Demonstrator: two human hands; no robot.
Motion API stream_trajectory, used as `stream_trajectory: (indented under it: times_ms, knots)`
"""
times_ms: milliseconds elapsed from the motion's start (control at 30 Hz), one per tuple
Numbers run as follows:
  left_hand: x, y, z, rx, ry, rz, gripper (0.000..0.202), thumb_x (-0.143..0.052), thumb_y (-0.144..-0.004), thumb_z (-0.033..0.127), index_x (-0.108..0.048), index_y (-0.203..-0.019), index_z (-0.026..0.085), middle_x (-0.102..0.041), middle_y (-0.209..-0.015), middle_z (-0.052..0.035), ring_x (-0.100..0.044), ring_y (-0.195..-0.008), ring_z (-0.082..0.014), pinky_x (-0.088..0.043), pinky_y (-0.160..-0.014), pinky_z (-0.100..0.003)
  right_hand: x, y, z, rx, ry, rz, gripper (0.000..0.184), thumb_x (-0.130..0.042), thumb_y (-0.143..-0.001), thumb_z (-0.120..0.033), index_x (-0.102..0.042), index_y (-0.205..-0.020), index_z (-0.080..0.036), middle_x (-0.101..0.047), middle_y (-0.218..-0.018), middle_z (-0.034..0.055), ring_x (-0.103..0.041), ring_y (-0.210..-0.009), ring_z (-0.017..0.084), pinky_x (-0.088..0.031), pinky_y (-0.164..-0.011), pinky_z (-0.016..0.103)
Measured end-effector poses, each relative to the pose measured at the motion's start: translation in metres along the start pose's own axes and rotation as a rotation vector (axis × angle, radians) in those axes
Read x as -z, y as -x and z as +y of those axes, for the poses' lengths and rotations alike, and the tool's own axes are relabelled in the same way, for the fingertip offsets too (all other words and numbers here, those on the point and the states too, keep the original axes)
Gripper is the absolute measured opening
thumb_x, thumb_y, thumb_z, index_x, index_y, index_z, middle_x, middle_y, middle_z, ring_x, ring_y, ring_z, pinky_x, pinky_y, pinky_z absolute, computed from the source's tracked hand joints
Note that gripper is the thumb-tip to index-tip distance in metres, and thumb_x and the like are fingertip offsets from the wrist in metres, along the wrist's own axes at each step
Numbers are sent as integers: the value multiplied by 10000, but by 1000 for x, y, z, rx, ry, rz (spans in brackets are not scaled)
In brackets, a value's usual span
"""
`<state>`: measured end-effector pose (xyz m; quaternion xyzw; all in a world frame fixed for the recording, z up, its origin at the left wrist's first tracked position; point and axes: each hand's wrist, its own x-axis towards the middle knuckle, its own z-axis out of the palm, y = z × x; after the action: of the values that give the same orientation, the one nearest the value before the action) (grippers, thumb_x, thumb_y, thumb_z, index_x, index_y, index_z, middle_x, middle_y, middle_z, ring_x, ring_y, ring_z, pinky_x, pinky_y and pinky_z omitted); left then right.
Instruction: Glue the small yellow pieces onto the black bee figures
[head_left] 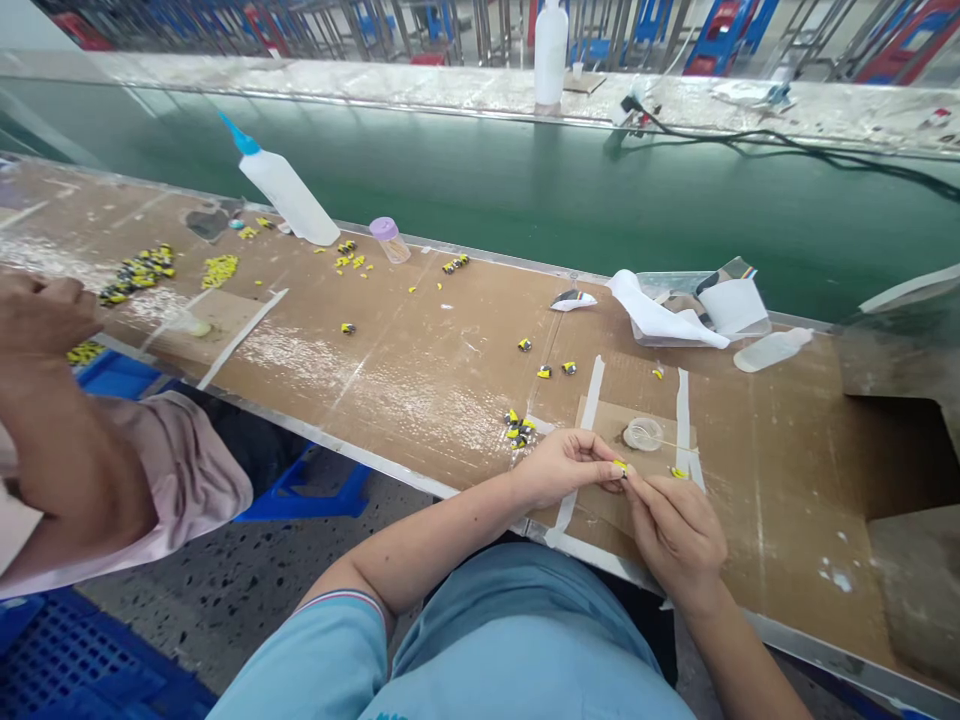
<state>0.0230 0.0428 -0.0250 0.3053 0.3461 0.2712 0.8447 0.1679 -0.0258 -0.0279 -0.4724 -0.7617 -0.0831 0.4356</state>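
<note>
My left hand (568,466) and my right hand (675,525) meet over the cardboard in front of me. Both are closed in a pinch on one small yellow and black piece (620,466), mostly covered by the fingertips. Just beyond them sits a small round clear dish (643,434) with a thin stick (677,447) lying across its edge. A yellow bit (679,472) lies to the right of the dish. Left of my left hand is a little pile of yellow and black pieces (519,430). Three similar pieces (545,371) lie farther back.
A co-worker's hand and arm (45,320) are at the left, near heaped yellow-black pieces (141,273). A white squeeze bottle (292,195), purple-lidded jar (390,240), plastic tray with white paper (690,305) and small bottle (772,350) line the back edge before a green belt (450,180).
</note>
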Motion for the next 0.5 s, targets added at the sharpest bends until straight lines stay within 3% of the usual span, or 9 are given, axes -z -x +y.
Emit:
stream_trajectory:
  times_ms: [200,500]
  knots:
    - [0,-1,1,1,23,10,489,-866,-415,408,-669,-729,89,-686,-671,-24,-636,-622,-98,-517,-723,-272,1,-1,3,-57,-19,-16,433,-621,-792,-27,-579,-1174,-224,-610,-822,25,-573,-698,113,-480,-646,258]
    - [3,1,6,41,-17,-77,467,-854,-475,406,-684,-781,97,-687,-710,-27,-629,-653,-101,-502,-772,-287,3,-1,3,-63,-4,-27,394,-647,-795,-85,-598,-1158,-229,-614,-810,13,-569,-695,112,-474,-651,250]
